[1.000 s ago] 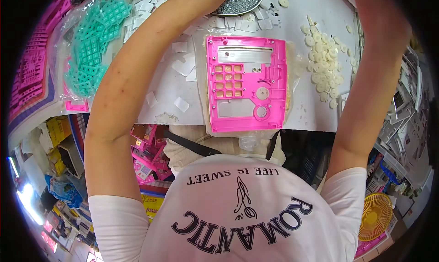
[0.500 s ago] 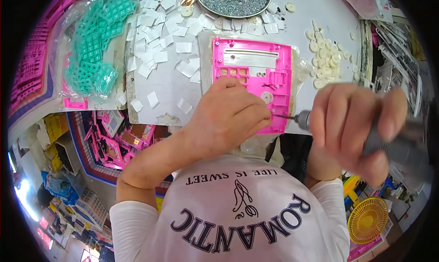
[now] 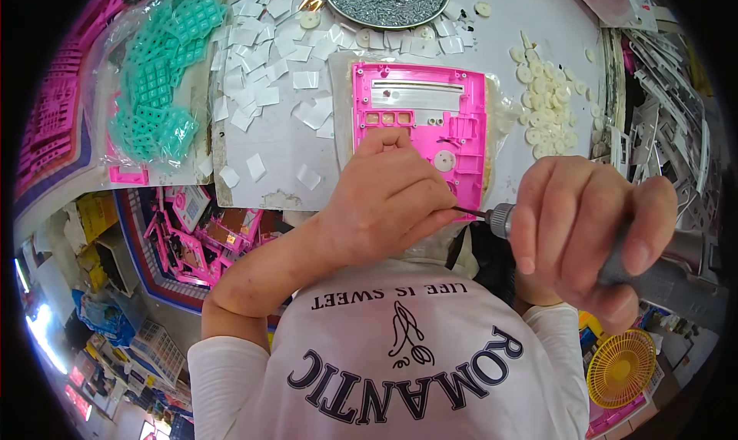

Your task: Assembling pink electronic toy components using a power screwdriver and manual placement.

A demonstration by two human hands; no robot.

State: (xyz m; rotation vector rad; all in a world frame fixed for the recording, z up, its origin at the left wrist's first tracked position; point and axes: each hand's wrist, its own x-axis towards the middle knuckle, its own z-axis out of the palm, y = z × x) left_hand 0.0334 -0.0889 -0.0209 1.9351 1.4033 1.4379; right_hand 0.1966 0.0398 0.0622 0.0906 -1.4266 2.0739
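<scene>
A pink plastic housing [image 3: 466, 175] lies inside up near the table's front edge, with a white round piece [image 3: 444, 161] set in it. Bent over its lower left part is my left hand [image 3: 390, 190], fingers curled and pinched together; what they hold, if anything, is hidden. My right hand [image 3: 588, 236] grips a grey power screwdriver [image 3: 661, 282] to the right of the housing. Its thin bit [image 3: 470, 211] points left, and the tip meets or nearly meets my left fingertips.
A round metal tray [image 3: 326, 0] of small screws stands at the far side. White paper-like squares [image 3: 305, 79] are scattered left, cream plastic discs [image 3: 547, 102] right. Turquoise keypads [image 3: 157, 86] lie in clear plastic at left. Below the table edge, a basket [image 3: 154, 267] holds pink parts.
My right hand and the screwdriver have come slightly down and left, so the bit tip is now at my left fingertips. My left hand keeps nearly the same pose over the housing.
</scene>
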